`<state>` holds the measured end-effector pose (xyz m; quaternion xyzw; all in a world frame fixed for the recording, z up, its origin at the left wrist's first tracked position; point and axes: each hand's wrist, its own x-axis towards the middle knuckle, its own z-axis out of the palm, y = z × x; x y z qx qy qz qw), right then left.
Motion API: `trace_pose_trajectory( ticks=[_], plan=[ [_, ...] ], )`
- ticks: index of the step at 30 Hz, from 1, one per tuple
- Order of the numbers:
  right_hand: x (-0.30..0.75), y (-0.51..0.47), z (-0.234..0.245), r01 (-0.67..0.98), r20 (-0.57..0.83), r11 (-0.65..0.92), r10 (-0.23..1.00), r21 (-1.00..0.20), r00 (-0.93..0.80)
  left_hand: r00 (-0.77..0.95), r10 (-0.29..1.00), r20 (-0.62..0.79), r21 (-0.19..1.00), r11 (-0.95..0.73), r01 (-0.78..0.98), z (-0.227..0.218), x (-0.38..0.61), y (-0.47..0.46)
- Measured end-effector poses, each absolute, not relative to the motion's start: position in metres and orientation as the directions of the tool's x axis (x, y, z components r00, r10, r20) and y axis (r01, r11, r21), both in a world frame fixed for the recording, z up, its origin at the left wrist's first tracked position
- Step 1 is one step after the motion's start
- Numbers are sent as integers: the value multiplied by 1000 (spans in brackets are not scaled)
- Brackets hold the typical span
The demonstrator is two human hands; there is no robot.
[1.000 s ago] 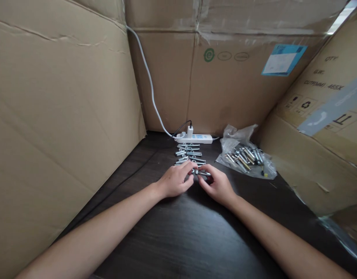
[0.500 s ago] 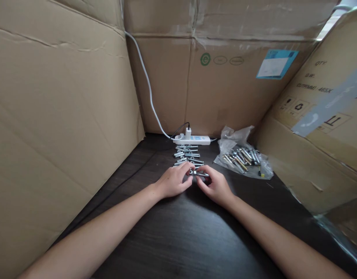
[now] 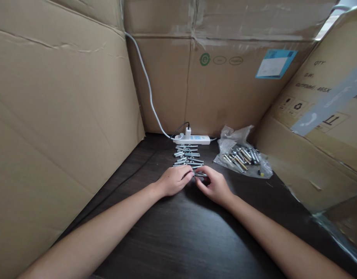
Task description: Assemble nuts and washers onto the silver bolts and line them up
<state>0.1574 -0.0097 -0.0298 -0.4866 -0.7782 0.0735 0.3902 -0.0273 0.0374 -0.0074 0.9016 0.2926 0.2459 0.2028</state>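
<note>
My right hand (image 3: pixel 214 185) is closed around a metal expansion bolt (image 3: pixel 200 175), which lies roughly level between thumb and fingers. My left hand (image 3: pixel 175 181) pinches the bolt's left end. Its thumb and fingers cover that end, so the nut there is hidden. Just beyond both hands, several bolts, sleeves, nuts and washers (image 3: pixel 188 155) lie in rows on the dark table (image 3: pixel 178 232). The nearest row is partly covered by my left fingers.
A clear plastic bag (image 3: pixel 265 168) holding several more expansion bolts (image 3: pixel 242 158) lies to the right. Behind the rows sits a white power strip (image 3: pixel 206 140) with a plug and cables. Cardboard walls (image 3: pixel 163 85) enclose the table at left, back and right.
My left thumb and fingers have closed together over the bolt's left end, covering the nut that showed before. My right hand stays nearly in place, still holding the bolt.
</note>
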Motion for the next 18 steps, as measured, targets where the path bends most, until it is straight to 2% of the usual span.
trace_pose_trajectory(
  ticks=[18],
  plan=[
    [157,-10,-29,717,540,518,809,-466,-234,725,611,317,508,-756,414,-9,-27,38]
  ],
)
